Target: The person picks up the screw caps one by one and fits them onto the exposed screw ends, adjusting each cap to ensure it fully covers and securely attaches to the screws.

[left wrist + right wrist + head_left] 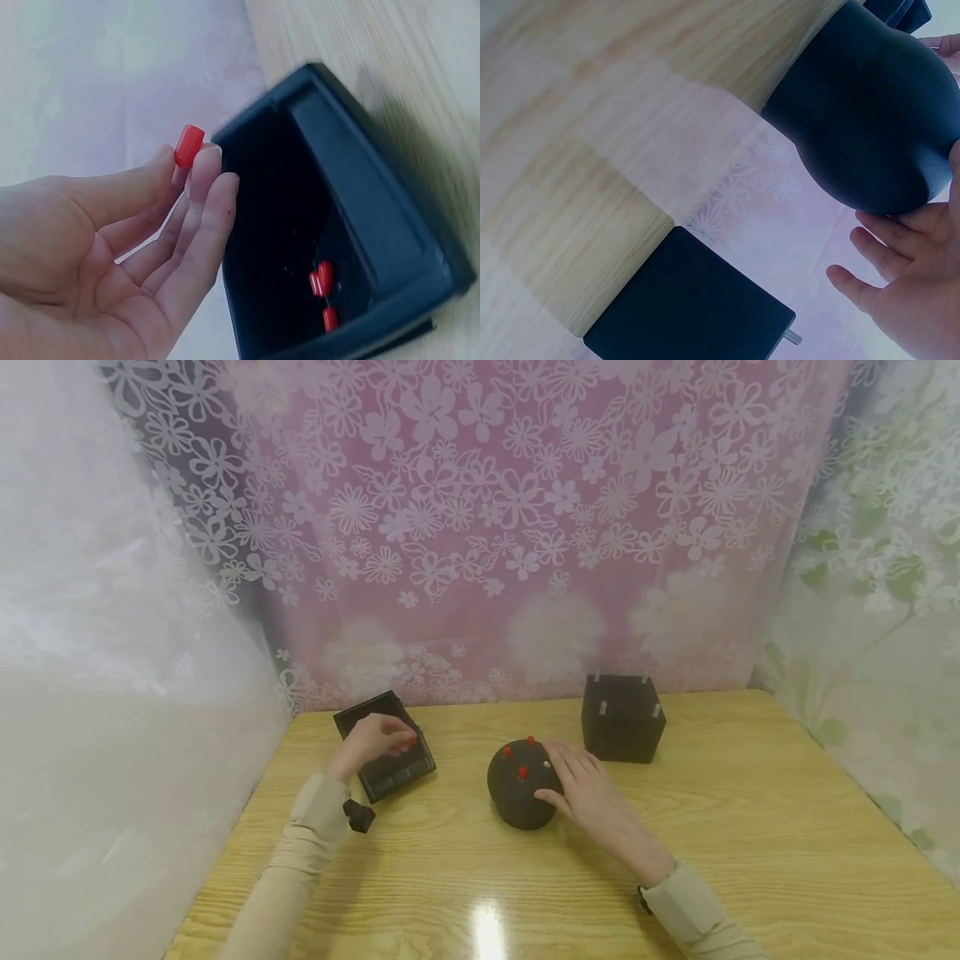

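My left hand (372,739) pinches a small red cap (189,145) between thumb and fingertips, above a black tray (405,225). Inside that tray lie more red caps (324,279). A round black block (517,806) stands upright on the table, three red caps (522,772) sitting on its top. Near its right edge a short pale peg (547,764) shows bare. My right hand (588,789) rests against the right side of the round block, fingers nearly straight and touching it, with the thumb at its front.
A square black block (622,735) with several upright metal screws on top stands behind and to the right. The wooden table (480,877) ends at a pink flowered curtain (465,568) behind, with pale sheets on both sides.
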Demonstrator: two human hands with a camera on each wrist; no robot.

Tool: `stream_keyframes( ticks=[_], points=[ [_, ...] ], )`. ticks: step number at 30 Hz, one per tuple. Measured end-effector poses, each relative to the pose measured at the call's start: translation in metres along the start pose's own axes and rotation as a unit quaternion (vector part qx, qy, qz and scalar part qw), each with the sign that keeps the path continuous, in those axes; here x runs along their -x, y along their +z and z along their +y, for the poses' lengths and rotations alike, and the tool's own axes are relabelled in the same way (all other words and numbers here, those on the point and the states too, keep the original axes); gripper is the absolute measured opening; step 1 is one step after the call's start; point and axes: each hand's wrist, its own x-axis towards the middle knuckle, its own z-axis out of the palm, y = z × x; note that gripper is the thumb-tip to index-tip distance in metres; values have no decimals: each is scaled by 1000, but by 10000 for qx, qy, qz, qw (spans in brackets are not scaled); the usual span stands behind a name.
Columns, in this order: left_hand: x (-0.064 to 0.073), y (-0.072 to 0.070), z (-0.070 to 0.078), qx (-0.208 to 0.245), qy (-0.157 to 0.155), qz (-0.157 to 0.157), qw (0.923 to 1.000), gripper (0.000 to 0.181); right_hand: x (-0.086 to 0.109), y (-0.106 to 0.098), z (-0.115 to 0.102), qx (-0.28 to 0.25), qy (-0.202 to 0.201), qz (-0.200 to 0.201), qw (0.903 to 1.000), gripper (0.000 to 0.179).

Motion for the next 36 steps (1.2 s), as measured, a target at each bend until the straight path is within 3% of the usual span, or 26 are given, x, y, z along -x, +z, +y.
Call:
stream_keyframes(
  ticks=[11,15,26,30,36],
  points=[
    [15,25,14,689,278,161,9971,24,1,-1,0,26,81,-204,9998,81],
    [19,34,18,709,417,210,9964,27,0,-2,-1,6,147,-308,9994,82],
    [28,63,23,967,406,661,9923,23,1,0,0,18,50,-131,9999,81],
    [31,71,27,1085,608,824,9888,23,1,0,0,3,51,-130,9999,82],
    [33,81,36,1503,987,766,9807,22,1,1,0,27,-20,-7,10000,84]
  ],
)
